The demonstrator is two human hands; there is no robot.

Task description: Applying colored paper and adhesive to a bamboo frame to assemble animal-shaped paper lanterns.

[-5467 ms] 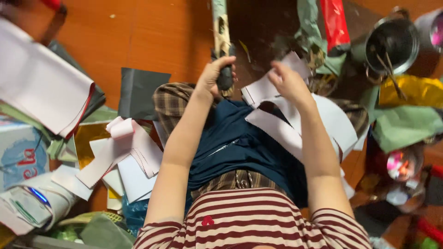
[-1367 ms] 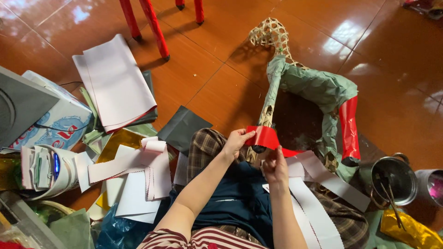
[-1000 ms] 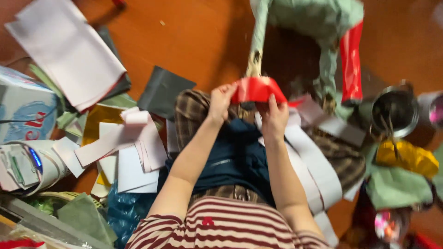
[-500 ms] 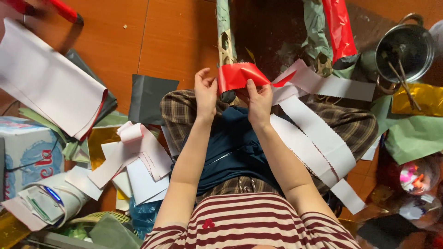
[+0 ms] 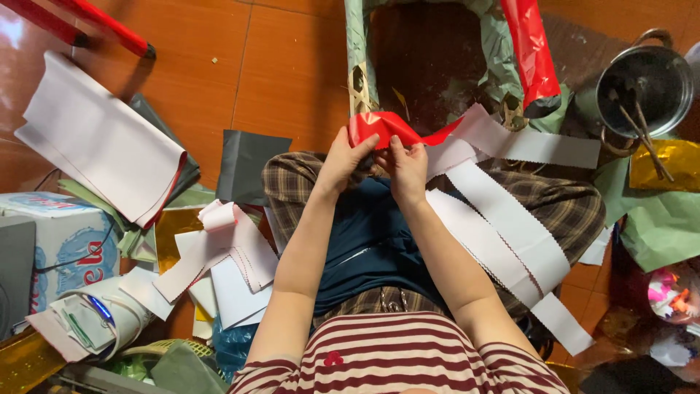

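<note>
My left hand [image 5: 344, 159] and my right hand [image 5: 405, 165] meet in front of me, both pinching a glossy red paper strip [image 5: 383, 127] that curls over my fingers. The strip's white underside trails off to the right as long white strips with zigzag edges [image 5: 503, 219], draped over my right knee. Just beyond my hands stands a paper-covered frame figure [image 5: 357, 62] with green-wrapped legs, one leg wrapped in red paper [image 5: 531, 51].
White sheets with red backing [image 5: 102, 146] lie at left over grey sheets [image 5: 248, 157]. A loose heap of white strips [image 5: 219, 248] sits by my left knee. A metal pot with sticks [image 5: 645, 80] stands at right, near gold foil [image 5: 663, 164] and green paper [image 5: 660, 226].
My hands came together on a red strip that they did not hold 5.5 seconds ago. In the last half second the right hand slid closer to the left and the view shifted slightly.
</note>
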